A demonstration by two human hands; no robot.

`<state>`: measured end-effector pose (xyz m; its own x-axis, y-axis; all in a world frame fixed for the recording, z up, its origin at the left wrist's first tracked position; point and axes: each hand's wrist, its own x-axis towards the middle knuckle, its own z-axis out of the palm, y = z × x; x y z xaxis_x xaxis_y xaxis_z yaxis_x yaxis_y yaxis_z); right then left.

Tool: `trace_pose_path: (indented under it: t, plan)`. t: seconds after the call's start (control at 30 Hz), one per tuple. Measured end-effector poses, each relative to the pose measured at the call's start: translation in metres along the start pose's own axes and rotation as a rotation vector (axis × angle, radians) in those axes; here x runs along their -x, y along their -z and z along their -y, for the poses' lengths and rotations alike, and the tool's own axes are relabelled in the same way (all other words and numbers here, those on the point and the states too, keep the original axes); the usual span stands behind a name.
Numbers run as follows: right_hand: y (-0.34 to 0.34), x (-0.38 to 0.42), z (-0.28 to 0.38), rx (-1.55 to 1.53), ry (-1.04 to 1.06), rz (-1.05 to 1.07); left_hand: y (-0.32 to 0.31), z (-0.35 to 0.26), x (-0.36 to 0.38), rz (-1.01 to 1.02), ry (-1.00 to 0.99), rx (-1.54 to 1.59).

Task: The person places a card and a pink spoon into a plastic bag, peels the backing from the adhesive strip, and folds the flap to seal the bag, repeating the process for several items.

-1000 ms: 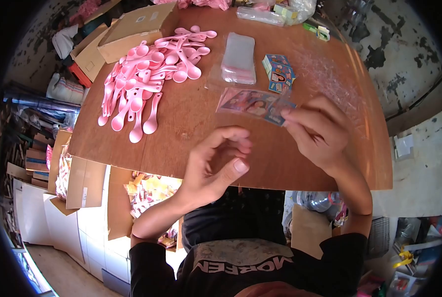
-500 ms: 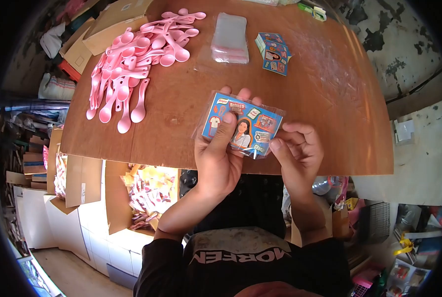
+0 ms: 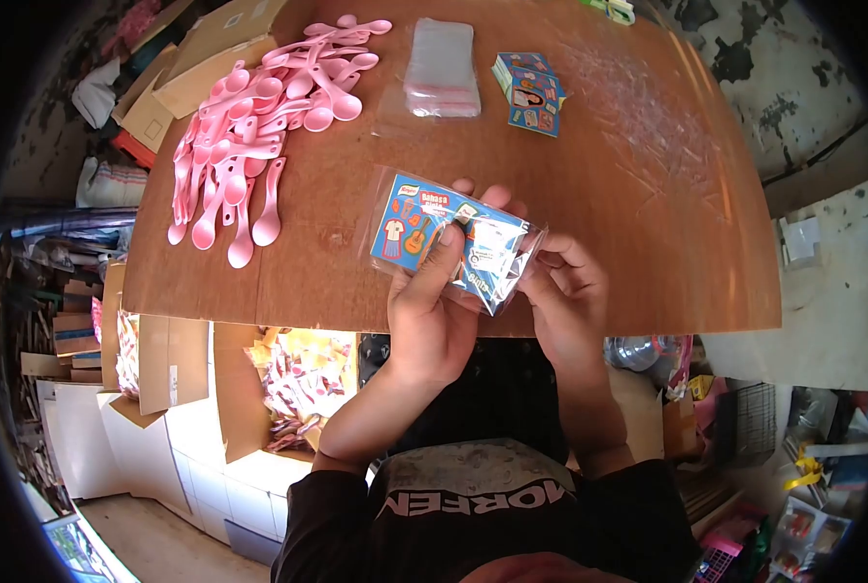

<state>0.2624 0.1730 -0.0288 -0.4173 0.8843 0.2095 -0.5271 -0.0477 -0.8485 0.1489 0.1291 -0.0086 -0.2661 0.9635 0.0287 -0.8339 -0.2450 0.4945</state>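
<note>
A blue printed card [image 3: 415, 228] with small pictures and lettering sits inside a clear plastic sleeve, tilted above the table's near side. My left hand [image 3: 432, 325] is closed on it, thumb across the front and fingers behind. At the sleeve's right edge, my right hand [image 3: 568, 291] pinches the plastic between thumb and curled fingers. Glare hides part of the card's right half. Beyond my hands lie a pile of clear plastic bags [image 3: 441, 63] and a stack of similar blue cards [image 3: 531, 97].
Pink plastic spoons [image 3: 230, 151] are heaped on the left of the wooden table [image 3: 327, 272]. A cardboard box [image 3: 230, 58] stands behind them. Crumpled clear film [image 3: 648, 117] lies at right. Below the near edge, an open carton [image 3: 240, 389] holds many small packets.
The sleeved card has shifted slightly left and tilted, with glare now over its right half. My right hand has moved left and inward against the sleeve's edge.
</note>
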Motion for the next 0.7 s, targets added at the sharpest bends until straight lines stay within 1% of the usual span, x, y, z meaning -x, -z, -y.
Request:
trace_pose_path:
  t: [0.07, 0.1, 0.13, 0.2, 0.27, 0.33, 0.43, 0.53, 0.57, 0.63, 0.7]
  plan:
    - [-0.004, 0.000, -0.001, 0.106, 0.122, -0.005, 0.003, 0.002, 0.000, 0.001, -0.003, -0.024]
    - [0.000, 0.001, 0.003, 0.028, 0.055, 0.067, 0.005, 0.002, 0.000, 0.001, -0.012, -0.047]
    - [0.003, 0.001, 0.004, 0.028, 0.055, 0.066, 0.004, 0.002, 0.000, 0.002, -0.011, -0.047]
    - [0.007, 0.002, 0.004, -0.097, 0.007, 0.175, 0.004, 0.001, 0.001, -0.046, -0.063, -0.044]
    - [0.006, 0.002, 0.002, -0.159, -0.010, 0.150, 0.004, 0.001, 0.001, -0.058, -0.076, -0.058]
    - [0.011, 0.002, -0.005, -0.035, 0.075, 0.126, 0.004, 0.000, 0.002, -0.021, -0.063, -0.037]
    - [0.006, 0.001, -0.004, -0.062, 0.132, 0.092, 0.003, 0.000, 0.003, -0.017, -0.050, -0.021]
    - [-0.001, 0.001, -0.001, 0.011, 0.137, 0.029, 0.003, 0.004, 0.005, -0.028, -0.050, -0.070]
    - [-0.004, 0.002, 0.002, 0.059, 0.114, 0.012, 0.003, 0.006, 0.006, -0.028, -0.049, -0.069]
    - [-0.007, 0.001, 0.003, 0.055, 0.080, -0.001, 0.003, 0.009, 0.006, 0.021, -0.074, -0.099]
    - [-0.013, 0.000, 0.005, 0.086, 0.052, -0.001, 0.005, 0.011, 0.008, 0.016, -0.059, -0.133]
